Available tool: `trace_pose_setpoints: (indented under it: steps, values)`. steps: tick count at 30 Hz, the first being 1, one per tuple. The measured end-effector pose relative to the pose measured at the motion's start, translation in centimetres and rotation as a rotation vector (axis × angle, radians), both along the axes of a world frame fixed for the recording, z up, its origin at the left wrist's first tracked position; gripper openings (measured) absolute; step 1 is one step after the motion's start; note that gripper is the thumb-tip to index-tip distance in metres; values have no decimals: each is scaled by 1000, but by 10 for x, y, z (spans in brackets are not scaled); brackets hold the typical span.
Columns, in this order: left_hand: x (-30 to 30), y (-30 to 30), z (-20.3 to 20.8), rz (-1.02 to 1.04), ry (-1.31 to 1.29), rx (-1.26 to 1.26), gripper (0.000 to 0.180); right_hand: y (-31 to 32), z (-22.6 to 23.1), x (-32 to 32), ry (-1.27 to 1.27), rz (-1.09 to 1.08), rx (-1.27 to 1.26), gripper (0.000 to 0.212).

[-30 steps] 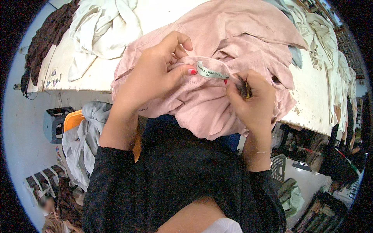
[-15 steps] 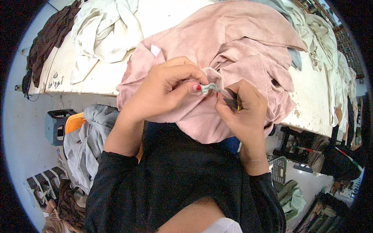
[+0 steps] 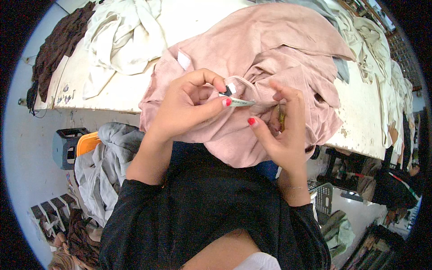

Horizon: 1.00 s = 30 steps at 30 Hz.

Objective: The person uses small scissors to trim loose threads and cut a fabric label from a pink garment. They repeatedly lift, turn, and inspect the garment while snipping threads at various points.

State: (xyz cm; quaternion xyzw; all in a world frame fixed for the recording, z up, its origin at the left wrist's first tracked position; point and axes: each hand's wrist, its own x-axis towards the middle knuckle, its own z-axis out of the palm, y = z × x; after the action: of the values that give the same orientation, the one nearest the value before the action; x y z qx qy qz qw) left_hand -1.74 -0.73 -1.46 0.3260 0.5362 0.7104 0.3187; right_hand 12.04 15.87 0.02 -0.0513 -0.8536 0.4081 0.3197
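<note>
Pink garment (image 3: 234, 45) is matt, creased cloth; label (image 3: 243, 103) looks smooth-faced fabric. Table (image 3: 189, 22) looks smooth, its edge chipped, rough. Stool (image 3: 62, 150) looks matt plastic.

The left hand (image 3: 191, 103) covers part of the pale label (image 3: 243, 103); fingers of the right hand (image 3: 288, 126) mostly hide a small yellowish thing (image 3: 282, 116). The tabletop (image 3: 193, 22) and white cloth (image 3: 121, 38) at far left run past the upper edge. Grey cloth (image 3: 105, 166) partly hides an orange object (image 3: 87, 143).
</note>
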Motion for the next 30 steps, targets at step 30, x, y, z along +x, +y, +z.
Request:
trace_pose_setpoints:
  steps: [30]
  values:
    - [-15,14,6,-278,-188,-2,26,-7,-13,-17,273,23,228,32]
